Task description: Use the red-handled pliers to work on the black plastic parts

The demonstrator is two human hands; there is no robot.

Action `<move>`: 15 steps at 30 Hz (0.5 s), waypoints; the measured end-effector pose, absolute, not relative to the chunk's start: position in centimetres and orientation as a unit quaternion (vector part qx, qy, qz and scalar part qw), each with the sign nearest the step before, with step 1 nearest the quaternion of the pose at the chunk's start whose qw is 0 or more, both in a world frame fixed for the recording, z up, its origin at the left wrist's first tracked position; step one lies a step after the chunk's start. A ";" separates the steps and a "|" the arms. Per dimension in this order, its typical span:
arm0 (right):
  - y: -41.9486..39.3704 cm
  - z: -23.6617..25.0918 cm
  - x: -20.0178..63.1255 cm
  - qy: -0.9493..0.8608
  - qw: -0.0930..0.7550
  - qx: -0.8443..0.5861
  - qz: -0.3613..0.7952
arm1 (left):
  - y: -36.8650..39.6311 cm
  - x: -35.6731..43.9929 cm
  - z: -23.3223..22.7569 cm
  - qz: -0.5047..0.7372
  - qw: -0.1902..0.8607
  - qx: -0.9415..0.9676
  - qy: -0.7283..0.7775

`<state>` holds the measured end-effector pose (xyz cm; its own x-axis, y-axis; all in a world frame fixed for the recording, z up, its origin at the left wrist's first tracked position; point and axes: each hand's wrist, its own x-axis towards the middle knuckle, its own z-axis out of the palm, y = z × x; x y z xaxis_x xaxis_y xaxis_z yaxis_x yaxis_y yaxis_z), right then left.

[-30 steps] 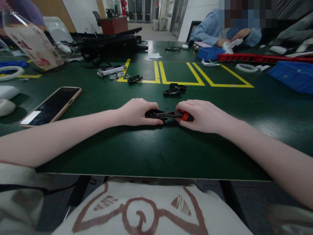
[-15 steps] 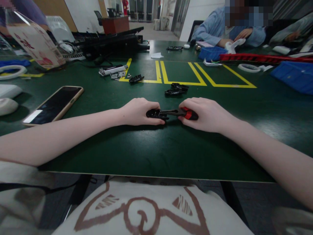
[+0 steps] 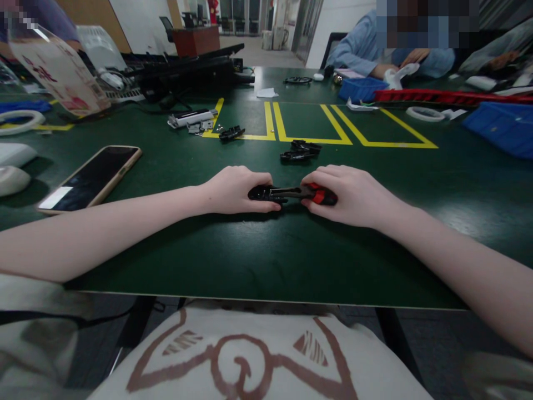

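Note:
My left hand is closed around a small black plastic part, its thumb and fingers pressing from both sides. In my right hand is a screwdriver-like or plier-like tool, pliers by their red and black handles, with the long dark jaws pointing left. The jaw tips meet the black part; whether they grip it or only touch it I cannot make out. Just beyond both hands lie more black plastic parts, and another black piece rests farther left.
A phone lies left of my forearm. Beyond are yellow tape outlines, a white cylindrical device, a bottle, tape rolls, and blue bins at right. A person in a blue sleeve works across the table.
My right hand has shifted very slightly left with the pliers. My left hand keeps its hold on the black part.

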<state>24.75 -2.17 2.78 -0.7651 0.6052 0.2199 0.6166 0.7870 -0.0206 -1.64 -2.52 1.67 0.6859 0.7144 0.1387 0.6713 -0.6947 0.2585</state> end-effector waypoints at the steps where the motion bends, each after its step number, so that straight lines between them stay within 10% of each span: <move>1: -2.2 2.8 24.7 -0.939 0.108 -0.324 -0.026 | -2.5 -1.6 1.7 0.115 0.093 0.914 0.379; 15: -2.5 2.7 24.3 -0.938 0.088 -0.334 -0.015 | -2.4 -1.6 1.6 0.121 0.079 0.913 0.381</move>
